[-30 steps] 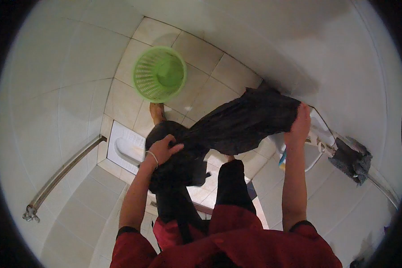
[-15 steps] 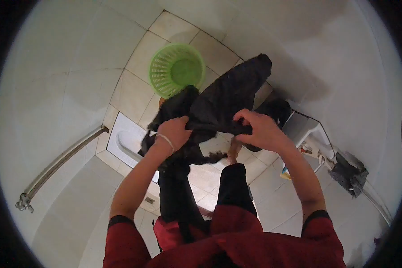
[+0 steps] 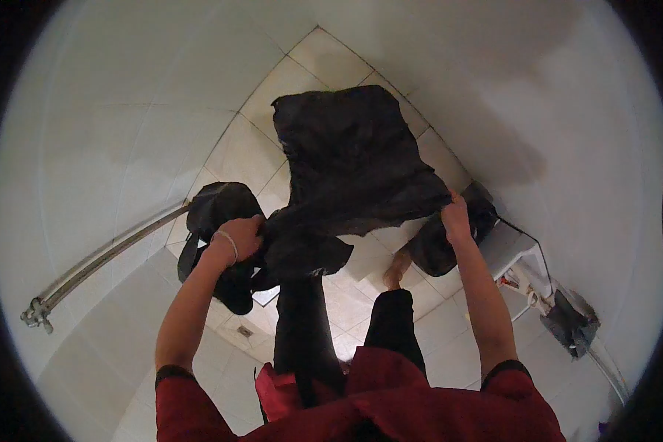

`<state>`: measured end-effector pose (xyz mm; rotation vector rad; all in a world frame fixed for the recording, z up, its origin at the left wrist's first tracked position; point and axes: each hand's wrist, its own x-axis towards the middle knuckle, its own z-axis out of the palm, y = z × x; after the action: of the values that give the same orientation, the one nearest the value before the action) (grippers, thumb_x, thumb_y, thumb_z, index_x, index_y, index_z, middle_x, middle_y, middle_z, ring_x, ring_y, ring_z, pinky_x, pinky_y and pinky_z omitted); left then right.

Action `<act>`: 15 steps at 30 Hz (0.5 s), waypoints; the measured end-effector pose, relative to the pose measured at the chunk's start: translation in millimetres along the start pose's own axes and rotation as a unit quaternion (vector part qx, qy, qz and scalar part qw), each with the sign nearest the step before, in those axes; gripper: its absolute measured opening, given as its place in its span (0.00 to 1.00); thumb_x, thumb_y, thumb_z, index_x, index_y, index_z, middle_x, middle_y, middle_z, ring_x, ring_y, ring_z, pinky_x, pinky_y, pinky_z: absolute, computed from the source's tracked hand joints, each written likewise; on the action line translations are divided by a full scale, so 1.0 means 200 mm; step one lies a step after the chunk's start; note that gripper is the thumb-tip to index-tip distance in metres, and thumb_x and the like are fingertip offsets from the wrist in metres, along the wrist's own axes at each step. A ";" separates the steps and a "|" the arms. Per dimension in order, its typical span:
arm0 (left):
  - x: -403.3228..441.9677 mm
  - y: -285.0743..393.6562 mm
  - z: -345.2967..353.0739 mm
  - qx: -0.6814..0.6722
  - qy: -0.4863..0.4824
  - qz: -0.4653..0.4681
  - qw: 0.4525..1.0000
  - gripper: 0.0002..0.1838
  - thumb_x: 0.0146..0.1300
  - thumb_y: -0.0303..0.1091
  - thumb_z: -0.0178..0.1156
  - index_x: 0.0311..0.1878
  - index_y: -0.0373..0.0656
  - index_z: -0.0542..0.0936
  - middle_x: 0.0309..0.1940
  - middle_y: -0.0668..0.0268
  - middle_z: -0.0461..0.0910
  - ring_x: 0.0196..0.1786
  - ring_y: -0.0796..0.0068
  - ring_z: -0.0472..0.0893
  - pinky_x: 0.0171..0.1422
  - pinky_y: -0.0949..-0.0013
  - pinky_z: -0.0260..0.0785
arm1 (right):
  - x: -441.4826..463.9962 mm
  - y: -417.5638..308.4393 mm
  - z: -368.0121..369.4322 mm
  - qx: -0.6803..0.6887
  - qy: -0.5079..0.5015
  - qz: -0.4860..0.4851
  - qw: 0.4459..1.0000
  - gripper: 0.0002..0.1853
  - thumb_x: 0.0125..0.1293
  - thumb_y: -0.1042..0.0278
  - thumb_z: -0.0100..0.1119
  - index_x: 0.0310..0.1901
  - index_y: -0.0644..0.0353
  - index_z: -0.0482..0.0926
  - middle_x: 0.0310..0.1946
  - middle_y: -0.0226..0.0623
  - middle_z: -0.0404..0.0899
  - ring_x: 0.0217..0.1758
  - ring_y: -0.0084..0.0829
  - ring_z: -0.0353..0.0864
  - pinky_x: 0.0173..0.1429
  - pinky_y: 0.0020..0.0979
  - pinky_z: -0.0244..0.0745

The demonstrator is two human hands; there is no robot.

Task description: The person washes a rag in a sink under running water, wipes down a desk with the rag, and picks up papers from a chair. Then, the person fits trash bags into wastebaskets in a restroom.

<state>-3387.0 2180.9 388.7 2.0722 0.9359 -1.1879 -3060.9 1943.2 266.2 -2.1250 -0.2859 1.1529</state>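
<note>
A black long-sleeved garment is stretched out in front of me, its wide body flared forward over the tiled floor. My left hand, with a pale band at the wrist, grips one upper corner. At the opposite corner, my right hand pinches the cloth between closed fingers. What look like sleeves hang in loose bunches outside each hand. Another fold of black cloth droops between my arms, above my left leg. The exact cut of the garment is hard to make out.
Tiled walls meet in a corner ahead. Along the left wall runs a pipe with a tap at its end. On the right stand a white rack or stool and a dark grey cloth. A floor drain lies near my left leg.
My hands have moved apart, pulling the garment wide. Its body has swung open and forward. The green basket seen before is now hidden, and the squat toilet is mostly covered.
</note>
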 end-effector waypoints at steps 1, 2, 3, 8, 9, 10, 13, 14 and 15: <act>0.08 -0.07 0.06 -0.028 0.002 0.014 1.000 0.16 0.51 0.35 0.49 0.43 0.39 0.70 0.35 0.50 0.75 0.41 0.52 0.74 0.47 0.58 0.66 | -0.01 0.00 0.01 -0.003 -0.003 0.001 1.000 0.19 0.50 0.76 0.42 0.46 0.68 0.69 0.42 0.54 0.71 0.44 0.44 0.72 0.49 0.33 0.64; 0.16 -0.13 0.12 -0.054 0.006 0.029 0.998 0.17 0.51 0.35 0.48 0.45 0.39 0.70 0.36 0.49 0.75 0.42 0.52 0.74 0.48 0.58 0.65 | -0.05 0.00 0.01 -0.114 0.004 -0.056 0.992 0.18 0.50 0.76 0.43 0.45 0.68 0.70 0.40 0.55 0.72 0.44 0.44 0.71 0.49 0.33 0.64; 0.25 -0.21 0.18 -0.060 0.007 0.029 0.998 0.17 0.51 0.35 0.48 0.45 0.39 0.70 0.36 0.49 0.75 0.42 0.52 0.74 0.48 0.58 0.65 | -0.10 -0.01 0.02 -0.226 0.010 -0.112 0.968 0.18 0.50 0.75 0.44 0.45 0.68 0.70 0.38 0.55 0.73 0.45 0.45 0.71 0.49 0.33 0.64; 0.64 -0.36 0.35 -0.130 -0.017 0.127 0.983 0.18 0.52 0.34 0.47 0.47 0.39 0.70 0.42 0.50 0.73 0.48 0.54 0.72 0.52 0.60 0.63 | -0.31 -0.17 0.12 -0.163 0.009 -0.021 0.986 0.18 0.50 0.74 0.46 0.46 0.67 0.68 0.39 0.51 0.73 0.47 0.46 0.70 0.51 0.33 0.63; 0.68 -0.35 0.35 -0.134 -0.017 0.126 0.983 0.18 0.52 0.34 0.47 0.47 0.39 0.70 0.42 0.50 0.73 0.48 0.54 0.72 0.52 0.60 0.63 | -0.30 -0.20 0.15 -0.166 0.007 -0.021 0.986 0.18 0.50 0.74 0.46 0.46 0.67 0.68 0.39 0.51 0.73 0.47 0.46 0.70 0.51 0.33 0.63; 0.70 -0.33 0.33 -0.146 -0.019 0.118 0.982 0.19 0.52 0.34 0.47 0.47 0.39 0.70 0.42 0.50 0.73 0.48 0.54 0.71 0.53 0.61 0.63 | -0.31 -0.23 0.21 -0.124 0.001 -0.061 0.990 0.20 0.50 0.74 0.47 0.47 0.66 0.67 0.41 0.51 0.71 0.48 0.46 0.70 0.52 0.33 0.62; 0.82 -0.38 0.37 -0.171 -0.020 0.097 0.980 0.19 0.52 0.34 0.47 0.48 0.39 0.70 0.43 0.50 0.73 0.48 0.53 0.71 0.53 0.61 0.62 | -0.25 -0.35 0.42 -0.084 -0.006 -0.145 0.986 0.22 0.50 0.74 0.49 0.49 0.65 0.65 0.47 0.51 0.68 0.50 0.47 0.68 0.55 0.34 0.61; 0.87 -0.40 0.42 -0.181 -0.017 0.081 0.980 0.19 0.52 0.34 0.47 0.48 0.39 0.70 0.43 0.50 0.73 0.48 0.53 0.71 0.53 0.60 0.63 | -0.21 -0.39 0.50 -0.084 -0.007 -0.191 0.978 0.22 0.50 0.74 0.50 0.50 0.65 0.65 0.49 0.51 0.66 0.52 0.47 0.66 0.57 0.34 0.59; 0.95 -0.45 0.50 -0.183 -0.020 0.082 0.980 0.19 0.52 0.34 0.47 0.48 0.39 0.70 0.43 0.50 0.73 0.48 0.53 0.71 0.53 0.60 0.63 | -0.15 -0.39 0.59 -0.103 -0.028 -0.215 0.971 0.23 0.49 0.73 0.51 0.50 0.65 0.65 0.52 0.51 0.62 0.54 0.48 0.63 0.59 0.36 0.57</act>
<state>-3438.7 2213.4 163.9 1.7864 0.8719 -0.8924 -3164.1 2040.6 294.6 -2.0644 -0.8793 0.9561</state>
